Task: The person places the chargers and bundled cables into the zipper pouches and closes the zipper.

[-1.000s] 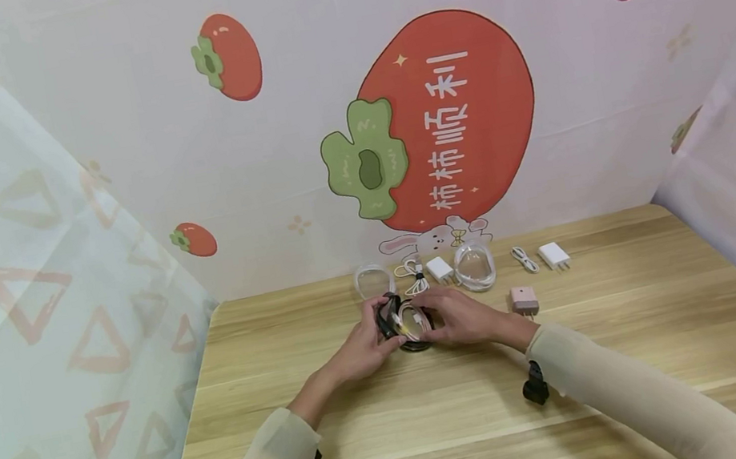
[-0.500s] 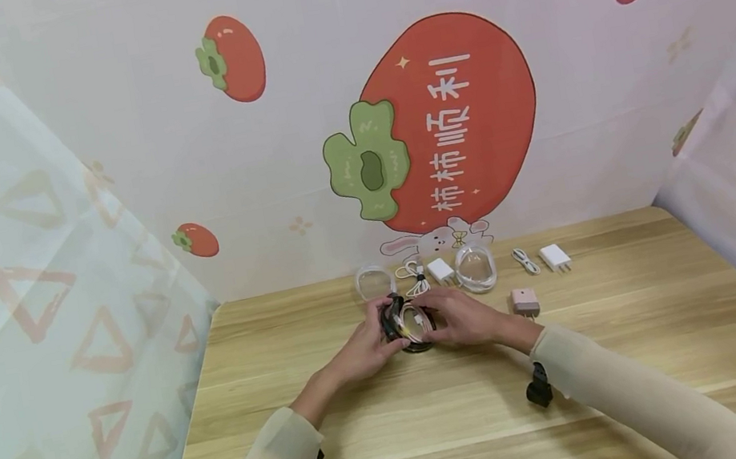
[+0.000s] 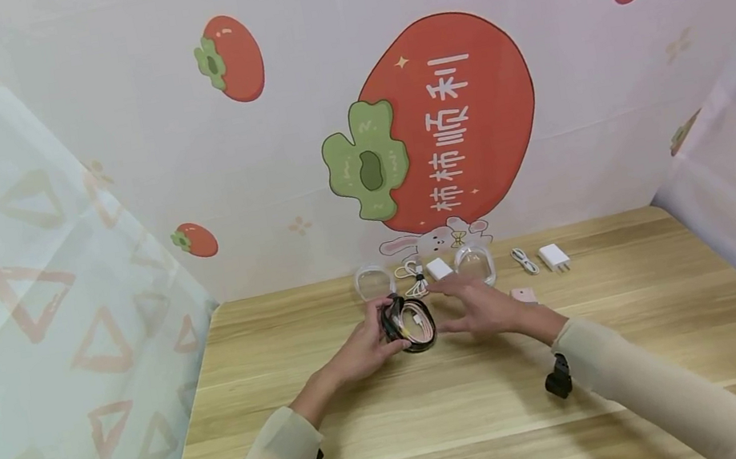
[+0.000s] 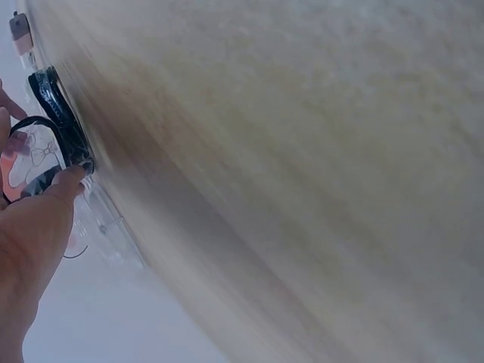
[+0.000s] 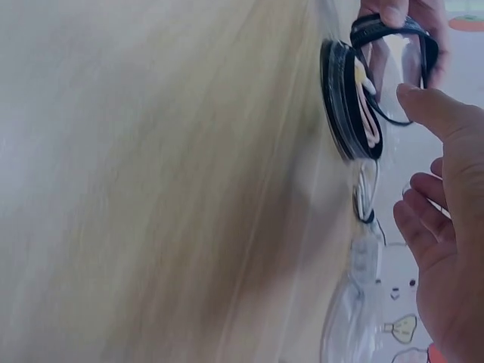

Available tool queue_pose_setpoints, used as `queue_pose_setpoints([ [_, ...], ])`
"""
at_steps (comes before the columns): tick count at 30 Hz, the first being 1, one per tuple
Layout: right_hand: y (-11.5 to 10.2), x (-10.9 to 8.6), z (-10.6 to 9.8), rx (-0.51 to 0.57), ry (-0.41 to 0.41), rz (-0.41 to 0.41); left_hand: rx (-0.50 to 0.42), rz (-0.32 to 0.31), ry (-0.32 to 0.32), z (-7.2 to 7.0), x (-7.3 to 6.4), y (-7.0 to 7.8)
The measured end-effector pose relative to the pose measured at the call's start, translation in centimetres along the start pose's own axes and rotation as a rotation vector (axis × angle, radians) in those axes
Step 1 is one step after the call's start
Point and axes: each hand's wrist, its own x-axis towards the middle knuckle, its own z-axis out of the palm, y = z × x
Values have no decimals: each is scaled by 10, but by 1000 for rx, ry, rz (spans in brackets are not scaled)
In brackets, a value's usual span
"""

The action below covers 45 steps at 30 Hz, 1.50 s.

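A small round black-rimmed case (image 3: pixel 432 324) with a clear lid stands opened on the table. A coiled pale pink cable (image 3: pixel 424 319) with a white plug lies in it. My left hand (image 3: pixel 362 348) grips the case at its raised lid; in the right wrist view, left fingertips (image 5: pixel 394 17) pinch the lid's black rim (image 5: pixel 378 30). My right hand (image 3: pixel 484 311) is apart from the case, just to its right. Its thumb and fingers are spread and hold nothing. In the left wrist view, the left hand (image 4: pixel 38 227) partly covers the lid.
Behind the case lie a clear round case (image 3: pixel 372 268), a white cable with a black tie (image 3: pixel 418 276), a white charger (image 3: pixel 439 269) and another clear round case (image 3: pixel 488 258). Farther right are a white cable bundle (image 3: pixel 524 261), a white charger (image 3: pixel 552 257) and a pink charger (image 3: pixel 523 294).
My right hand has let go of the case's right side and drawn back to the right, now partly covering the pink charger. The left hand keeps its hold on the case.
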Motion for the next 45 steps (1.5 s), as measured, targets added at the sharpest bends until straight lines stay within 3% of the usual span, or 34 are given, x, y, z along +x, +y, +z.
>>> queue_pose_setpoints([
  [7, 13, -8, -13, -4, -11, 28, 2, 31, 2, -2, 0, 1],
  [15, 22, -17, -26, 40, -15, 50, -23, 1, -4, -2, 1, 0],
  [21, 31, -24, -31, 23, 0, 63, -37, 21, -8, -1, 1, 0],
  [27, 38, -32, -36, -4, 34, 53, 2, 30, 6, 0, 2, -3],
  [45, 58, -55, -51, -21, 48, 81, 90, -27, 12, -2, 1, -3],
])
